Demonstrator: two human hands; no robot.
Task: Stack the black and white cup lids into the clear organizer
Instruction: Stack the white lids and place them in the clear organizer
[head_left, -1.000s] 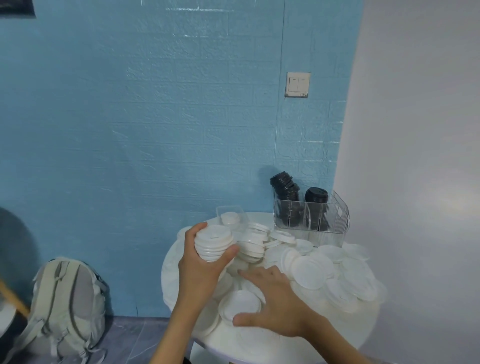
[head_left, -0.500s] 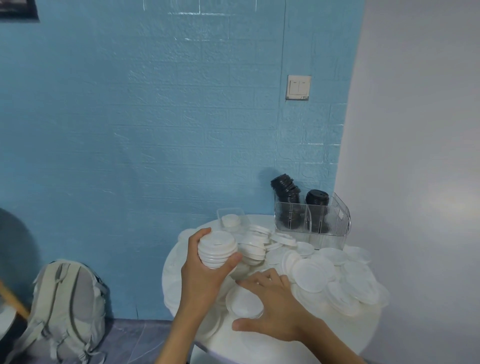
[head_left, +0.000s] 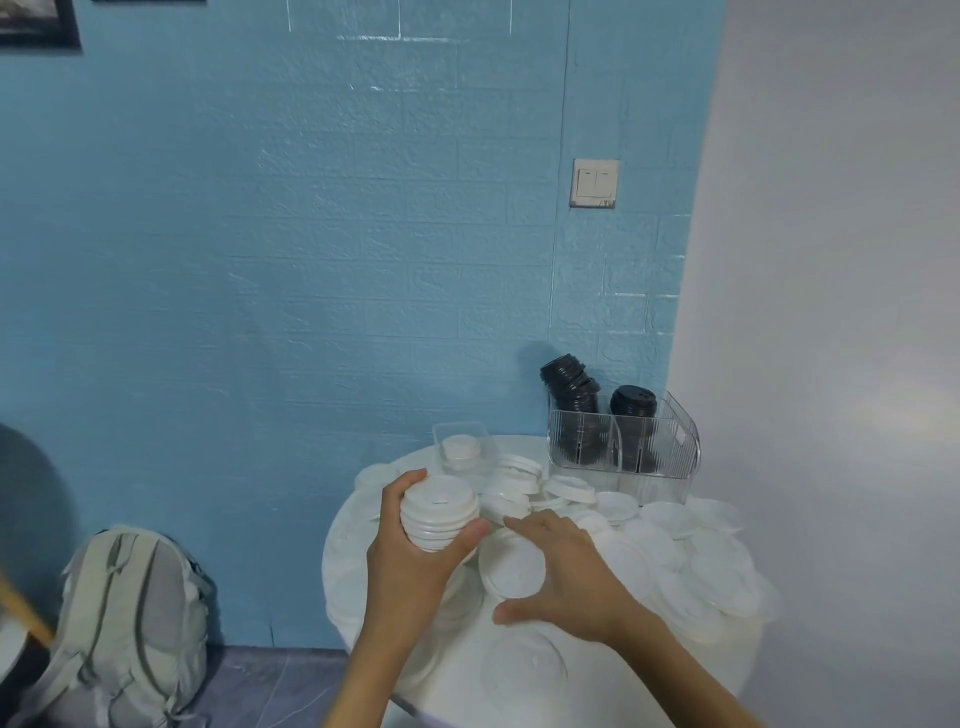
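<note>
Round white table (head_left: 363, 551) w/ loose white lids (head_left: 691, 566) spread over most of its top. Clear organizer (head_left: 660, 452) w/ black lids (head_left: 571, 387) at far right edge; small clear container (head_left: 460, 441) at far edge.

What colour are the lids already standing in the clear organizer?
Black lids in the clear organizer, seen in the head view.

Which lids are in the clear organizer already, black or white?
Only black: two stacks of black lids stand in the organizer; no white ones show inside.

Blue brick wall (head_left: 311, 234); grey backpack (head_left: 130, 623)
</note>
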